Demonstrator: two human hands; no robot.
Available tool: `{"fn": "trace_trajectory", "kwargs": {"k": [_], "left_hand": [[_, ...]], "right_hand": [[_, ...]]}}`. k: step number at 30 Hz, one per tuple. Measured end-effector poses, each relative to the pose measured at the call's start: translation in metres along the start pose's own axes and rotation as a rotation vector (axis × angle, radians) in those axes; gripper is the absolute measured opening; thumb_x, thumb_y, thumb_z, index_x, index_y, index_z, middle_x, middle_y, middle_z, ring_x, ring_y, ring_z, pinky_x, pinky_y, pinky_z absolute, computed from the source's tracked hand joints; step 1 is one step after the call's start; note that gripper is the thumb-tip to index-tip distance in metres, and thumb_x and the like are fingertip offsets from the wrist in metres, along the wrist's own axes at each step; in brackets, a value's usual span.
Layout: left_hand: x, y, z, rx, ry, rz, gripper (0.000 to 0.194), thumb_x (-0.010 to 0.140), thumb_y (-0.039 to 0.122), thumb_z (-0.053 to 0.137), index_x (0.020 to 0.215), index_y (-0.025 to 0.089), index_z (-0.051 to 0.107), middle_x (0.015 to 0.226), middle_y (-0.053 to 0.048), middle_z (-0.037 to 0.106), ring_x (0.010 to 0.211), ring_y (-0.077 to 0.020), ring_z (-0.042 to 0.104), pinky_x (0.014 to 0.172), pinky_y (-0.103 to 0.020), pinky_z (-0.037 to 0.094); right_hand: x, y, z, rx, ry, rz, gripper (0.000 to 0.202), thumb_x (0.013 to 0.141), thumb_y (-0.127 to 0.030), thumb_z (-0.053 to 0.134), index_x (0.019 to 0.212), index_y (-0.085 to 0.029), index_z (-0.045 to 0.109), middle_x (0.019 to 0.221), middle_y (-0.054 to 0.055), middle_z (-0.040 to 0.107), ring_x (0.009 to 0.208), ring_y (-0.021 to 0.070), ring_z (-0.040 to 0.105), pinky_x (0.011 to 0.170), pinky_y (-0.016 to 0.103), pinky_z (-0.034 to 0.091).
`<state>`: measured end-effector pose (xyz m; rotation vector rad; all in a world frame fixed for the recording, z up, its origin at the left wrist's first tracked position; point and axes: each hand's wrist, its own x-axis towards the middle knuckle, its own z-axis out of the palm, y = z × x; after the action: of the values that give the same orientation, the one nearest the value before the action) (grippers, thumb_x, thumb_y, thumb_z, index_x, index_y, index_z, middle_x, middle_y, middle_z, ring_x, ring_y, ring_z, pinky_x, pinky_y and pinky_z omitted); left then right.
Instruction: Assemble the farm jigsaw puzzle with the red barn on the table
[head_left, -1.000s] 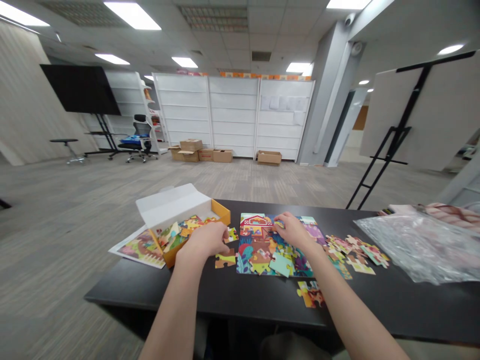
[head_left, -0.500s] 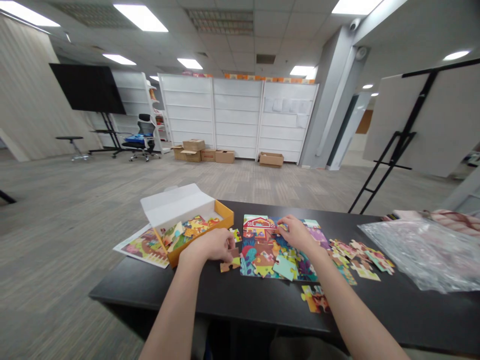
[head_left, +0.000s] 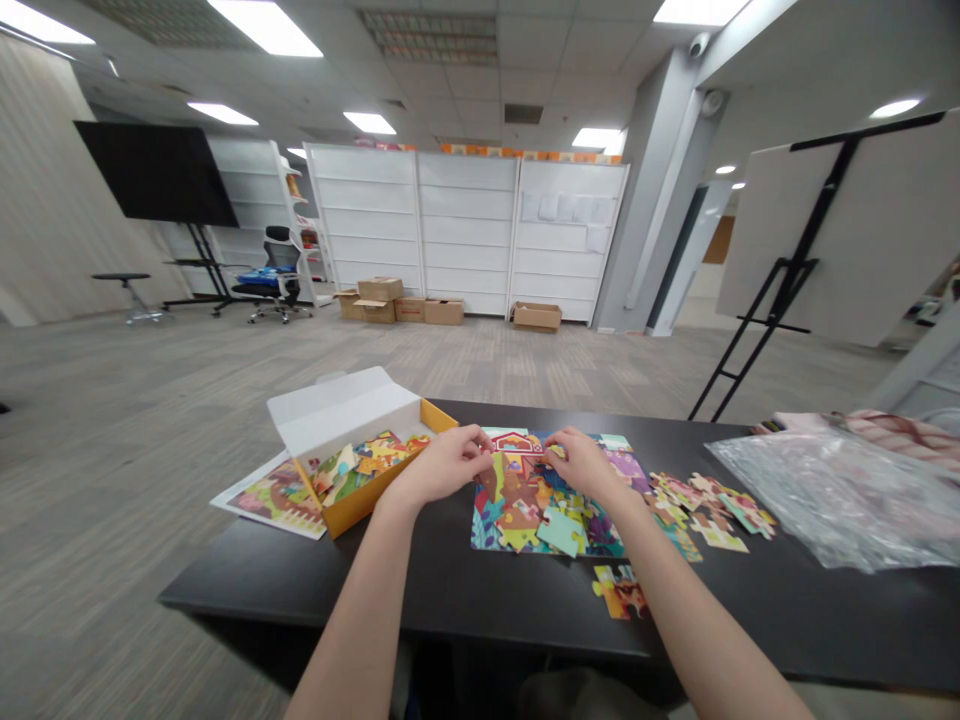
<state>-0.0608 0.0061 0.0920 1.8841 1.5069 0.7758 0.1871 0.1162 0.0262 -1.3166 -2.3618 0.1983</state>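
Observation:
A colourful farm-scene puzzle sheet (head_left: 480, 535) lies on the black table, with several loose pieces on it. My left hand (head_left: 450, 462) is over its upper left side, fingers closed on a brown and yellow puzzle piece (head_left: 491, 478) that hangs tilted above the sheet. Opposite it, my right hand (head_left: 581, 463) pinches a small, yellowish puzzle piece (head_left: 557, 452), mostly hidden by the fingers, near the red barn picture (head_left: 514, 442). A pale green puzzle piece (head_left: 561, 532) rests on the lower middle of the sheet.
An open yellow box (head_left: 360, 505) of puzzle pieces stands at left, partly over a printed picture sheet (head_left: 262, 497). Joined pieces (head_left: 621, 592) lie near the front edge. More pieces (head_left: 705, 505) are heaped at right, beside a clear plastic bag (head_left: 832, 500).
My left hand has lifted the brown and yellow puzzle piece from the table beside the sheet and carried it up and right over the sheet. My right hand stays near the barn.

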Motion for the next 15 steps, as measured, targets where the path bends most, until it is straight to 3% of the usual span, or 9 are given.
{"fn": "trace_trajectory", "kwargs": {"k": [4, 12, 15], "left_hand": [[0.007, -0.002, 0.007, 0.006, 0.001, 0.035, 0.015, 0.088, 0.033, 0.053, 0.092, 0.02, 0.059, 0.074, 0.001, 0.073, 0.072, -0.0153, 0.066, 0.066, -0.024, 0.05], [0.017, -0.011, 0.021, -0.1, 0.039, -0.055, 0.012, 0.089, 0.027, 0.053, 0.093, 0.018, 0.06, 0.08, -0.003, 0.072, 0.067, -0.0159, 0.069, 0.059, -0.024, 0.054], [0.017, -0.014, 0.018, 0.09, 0.085, -0.08, 0.015, 0.091, 0.023, 0.049, 0.095, 0.018, 0.062, 0.088, -0.005, 0.073, 0.073, -0.0164, 0.071, 0.065, -0.024, 0.054]], "right_hand": [[0.001, 0.0, 0.001, -0.006, 0.003, -0.011, 0.02, 0.094, -0.028, 0.055, 0.1, -0.02, 0.073, 0.106, 0.008, 0.068, 0.096, 0.0197, 0.064, 0.085, 0.028, 0.043], [0.0, 0.0, 0.002, -0.01, 0.018, -0.026, 0.02, 0.094, -0.028, 0.055, 0.097, -0.021, 0.072, 0.102, 0.007, 0.07, 0.093, 0.0195, 0.064, 0.081, 0.028, 0.043], [0.0, -0.002, 0.001, -0.013, 0.023, -0.02, 0.02, 0.094, -0.028, 0.054, 0.098, -0.02, 0.072, 0.102, 0.007, 0.071, 0.092, 0.0195, 0.064, 0.08, 0.028, 0.043]]}}
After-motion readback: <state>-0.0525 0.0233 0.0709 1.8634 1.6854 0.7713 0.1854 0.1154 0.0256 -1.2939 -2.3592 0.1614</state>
